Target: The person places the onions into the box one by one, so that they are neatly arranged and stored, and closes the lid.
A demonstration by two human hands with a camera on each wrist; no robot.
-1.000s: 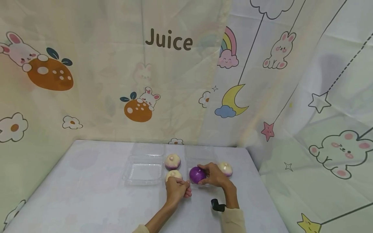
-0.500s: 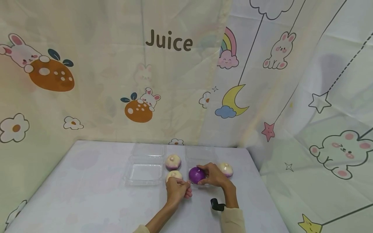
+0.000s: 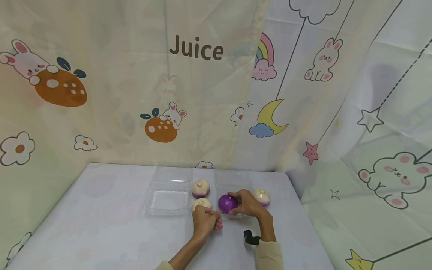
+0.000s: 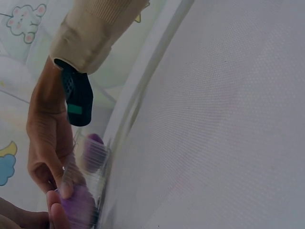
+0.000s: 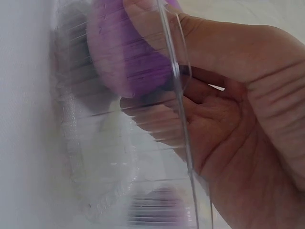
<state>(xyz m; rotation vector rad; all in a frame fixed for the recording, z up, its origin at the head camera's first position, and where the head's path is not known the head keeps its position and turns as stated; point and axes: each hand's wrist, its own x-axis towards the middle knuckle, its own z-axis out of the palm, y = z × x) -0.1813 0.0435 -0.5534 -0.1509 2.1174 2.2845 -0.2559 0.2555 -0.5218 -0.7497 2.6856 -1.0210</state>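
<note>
My right hand (image 3: 249, 203) grips a glossy purple onion (image 3: 227, 204), thumb and fingers around its right side, within the right clear plastic container (image 3: 233, 179). Through the container's ribbed wall, the right wrist view shows the purple onion (image 5: 128, 62) between thumb and fingers. My left hand (image 3: 204, 220) has curled fingers that pinch the near left rim of the same container; in the left wrist view its fingertips (image 4: 55, 210) are right at that rim. Just beyond the left hand sits a cream-topped bulb (image 3: 201, 203), partly hidden by it.
Another cream-and-purple bulb (image 3: 200, 188) lies behind, between the two containers. A third bulb (image 3: 262, 197) is right of the right hand. The left clear container (image 3: 168, 213) stands with its lid folded back. Printed curtains (image 3: 202, 112) hang behind the white table (image 3: 111, 225).
Both hands keep almost the same place and hold. The purple onion has shifted very slightly left; the whole head view has drifted a little downward.
</note>
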